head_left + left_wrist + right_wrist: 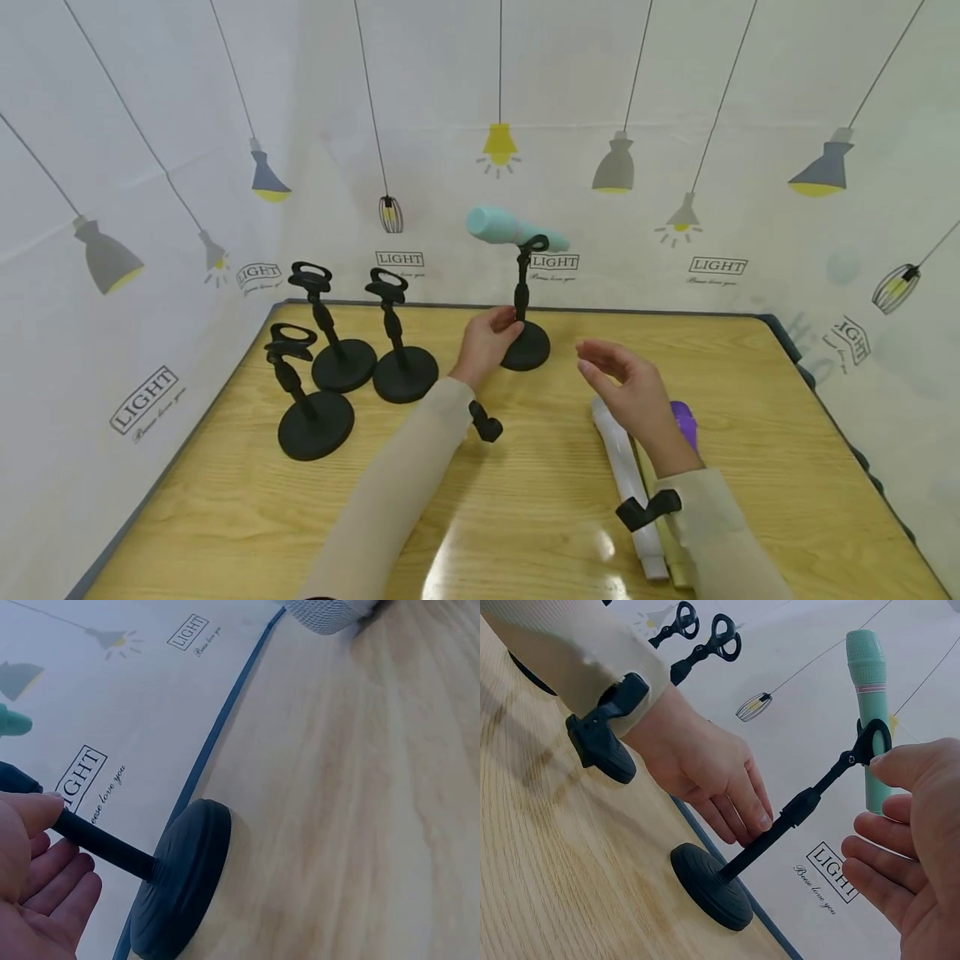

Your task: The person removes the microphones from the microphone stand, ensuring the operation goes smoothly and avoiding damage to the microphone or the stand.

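Observation:
My left hand (483,346) pinches the pole of a black desktop microphone stand (527,348) just above its round base, thumb on the near side and fingers behind. A light teal microphone (498,227) lies slanted in the clip atop this stand; only its tip (13,721) shows in the left wrist view. To the right, my right hand (630,396) hovers with relaxed fingers and nothing between them. In the right wrist view that right hand (922,840) appears close to the teal microphone (867,682) and overlaps the clip.
Three black stands with vacant clips, one of them a front stand (316,425), are grouped on the left of the wooden table (540,517). Beneath my right forearm lie a white microphone (626,475), a yellowish one (677,567) and a purple one (684,421). A printed curtain backs the table.

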A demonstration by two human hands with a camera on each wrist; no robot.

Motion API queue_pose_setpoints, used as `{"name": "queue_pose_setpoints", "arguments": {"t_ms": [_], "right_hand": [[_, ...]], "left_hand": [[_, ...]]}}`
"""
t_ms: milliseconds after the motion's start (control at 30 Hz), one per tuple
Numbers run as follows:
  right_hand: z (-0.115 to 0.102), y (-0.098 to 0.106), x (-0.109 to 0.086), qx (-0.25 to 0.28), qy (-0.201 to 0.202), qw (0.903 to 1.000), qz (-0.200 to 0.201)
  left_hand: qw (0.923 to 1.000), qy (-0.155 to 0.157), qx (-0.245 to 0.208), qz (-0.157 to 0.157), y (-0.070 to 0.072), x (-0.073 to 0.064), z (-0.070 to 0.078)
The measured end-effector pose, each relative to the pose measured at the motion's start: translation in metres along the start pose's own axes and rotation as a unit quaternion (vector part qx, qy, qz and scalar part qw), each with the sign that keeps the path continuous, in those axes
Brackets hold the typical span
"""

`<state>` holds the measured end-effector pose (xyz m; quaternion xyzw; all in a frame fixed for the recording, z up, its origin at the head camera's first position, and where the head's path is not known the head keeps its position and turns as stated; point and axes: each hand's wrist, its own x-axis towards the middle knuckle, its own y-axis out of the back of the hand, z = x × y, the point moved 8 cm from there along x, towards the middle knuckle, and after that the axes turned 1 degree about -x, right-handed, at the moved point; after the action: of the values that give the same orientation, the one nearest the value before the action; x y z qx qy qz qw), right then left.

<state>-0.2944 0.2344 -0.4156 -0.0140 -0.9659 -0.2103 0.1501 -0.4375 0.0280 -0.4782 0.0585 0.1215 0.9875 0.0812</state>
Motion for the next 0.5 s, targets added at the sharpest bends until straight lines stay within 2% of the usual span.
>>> {"name": "queue_pose_setpoints", "arguments": {"t_ms": [233,500], "right_hand": [[-0.002,-0.001,0.000,0.016,0.003,0.9998,0.006],[0.000,-0.003,0.000,0.013,0.008,0.9999,0.002]], "left_hand": [[0.9991,-0.018,0.037,-0.001,-0.009,0.013,0.008],[0.9985,-0.023,0.048,0.013,-0.008,0.018,0.006]]}}
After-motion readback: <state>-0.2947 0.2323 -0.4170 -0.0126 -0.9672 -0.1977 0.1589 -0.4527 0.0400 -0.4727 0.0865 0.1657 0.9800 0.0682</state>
